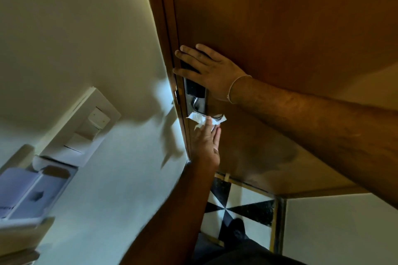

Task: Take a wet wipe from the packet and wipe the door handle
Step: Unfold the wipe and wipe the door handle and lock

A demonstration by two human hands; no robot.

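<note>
A dark metal door handle (195,101) with its lock plate sits at the edge of a brown wooden door (269,17). My left hand (206,144) reaches up from below and presses a crumpled white wet wipe (199,119) against the lower end of the handle, fingers stretched over the wipe. The handle's lever is mostly hidden behind the wipe and fingers. My right hand (206,69) lies flat on the door just above the lock plate, fingers spread, holding nothing. A thin band circles that wrist. No packet of wipes is clearly recognisable.
A white wall (75,28) with a switch panel (94,118) is left of the door frame. Pale boxes (34,189) stand on a ledge at lower left. Black-and-white floor tiles (241,206) and my dark shoe (235,230) show below.
</note>
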